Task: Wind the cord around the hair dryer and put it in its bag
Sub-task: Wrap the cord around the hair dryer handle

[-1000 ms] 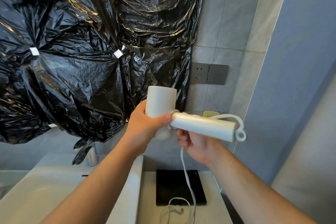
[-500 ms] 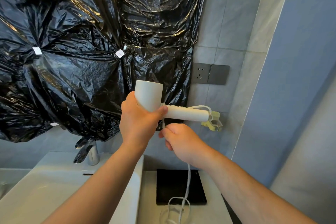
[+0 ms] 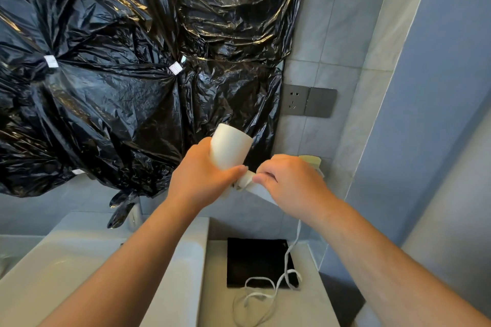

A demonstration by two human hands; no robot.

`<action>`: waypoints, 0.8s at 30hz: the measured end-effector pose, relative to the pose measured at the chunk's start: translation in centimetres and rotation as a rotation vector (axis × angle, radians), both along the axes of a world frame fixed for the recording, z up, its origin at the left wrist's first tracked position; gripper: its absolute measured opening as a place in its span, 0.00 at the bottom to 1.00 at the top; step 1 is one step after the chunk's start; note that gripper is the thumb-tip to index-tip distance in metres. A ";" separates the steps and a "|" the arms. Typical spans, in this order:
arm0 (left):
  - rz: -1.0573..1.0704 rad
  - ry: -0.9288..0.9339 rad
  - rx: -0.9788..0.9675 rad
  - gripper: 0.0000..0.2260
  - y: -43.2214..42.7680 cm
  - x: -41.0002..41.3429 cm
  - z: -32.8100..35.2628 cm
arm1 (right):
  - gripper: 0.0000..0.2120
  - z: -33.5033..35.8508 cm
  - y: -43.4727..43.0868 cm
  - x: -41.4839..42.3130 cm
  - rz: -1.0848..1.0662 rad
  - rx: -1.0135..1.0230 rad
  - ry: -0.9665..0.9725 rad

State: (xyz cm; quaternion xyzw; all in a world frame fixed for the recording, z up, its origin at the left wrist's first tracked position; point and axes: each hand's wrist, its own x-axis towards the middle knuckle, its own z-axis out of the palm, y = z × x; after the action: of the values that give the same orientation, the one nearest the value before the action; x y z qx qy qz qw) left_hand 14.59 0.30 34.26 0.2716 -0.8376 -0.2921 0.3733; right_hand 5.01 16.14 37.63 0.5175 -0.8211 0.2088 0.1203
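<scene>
White hair dryer (image 3: 229, 150) is held up above the sink's (image 3: 186, 260) right rim, between both hands. The left hand (image 3: 202, 180) grips its barrel, and the right hand (image 3: 292, 183) curls over the handle just beside it. The cord (image 3: 299, 231) drops from under the right hand to the counter right of the sink, looping loosely across a black square pad (image 3: 255, 260).
</scene>
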 end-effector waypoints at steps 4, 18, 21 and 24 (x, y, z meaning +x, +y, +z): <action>-0.026 -0.065 -0.066 0.28 0.1 0.8 -0.3 | 0.14 -1.0 -0.3 -1.0 -0.032 -0.016 -0.018; -0.215 -0.251 -0.049 0.46 0.2 0.0 -3.5 | 0.18 -5.6 -1.5 -4.7 0.050 0.028 -0.350; -0.056 -0.314 -0.150 0.43 1.0 -1.0 -5.1 | 0.18 -6.7 -1.6 -5.7 0.041 0.068 -0.342; -0.058 -0.287 -0.083 0.39 1.0 -2.0 -7.4 | 0.18 -8.6 -1.9 -6.5 0.062 0.074 -0.352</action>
State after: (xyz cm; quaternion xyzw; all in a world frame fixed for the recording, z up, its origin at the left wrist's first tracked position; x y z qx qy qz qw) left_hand 12.55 1.34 26.84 0.2703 -0.9012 -0.2261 0.2522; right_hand -1.47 14.20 28.98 0.5021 -0.8202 0.2694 -0.0511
